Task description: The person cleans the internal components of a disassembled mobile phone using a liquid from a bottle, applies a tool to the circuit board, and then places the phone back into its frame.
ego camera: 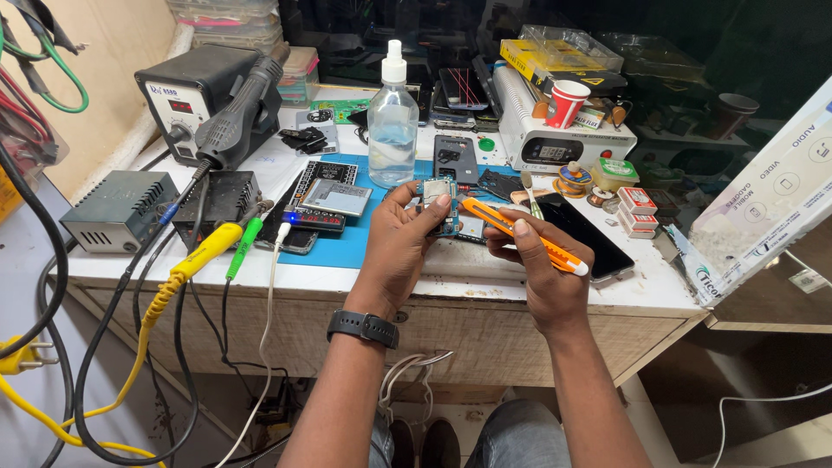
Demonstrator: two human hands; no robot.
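From the head camera, the left hand (400,247) pinches a small circuit board (440,204) above the table edge (260,282). The right hand (539,270) grips an orange knife (520,235) (blade probably out), its tip slanting up-left, touching the board.

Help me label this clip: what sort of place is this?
Probably a phone repair bench: the left hand holds a circuit board, with a hot-air station and dismantled phones nearby.
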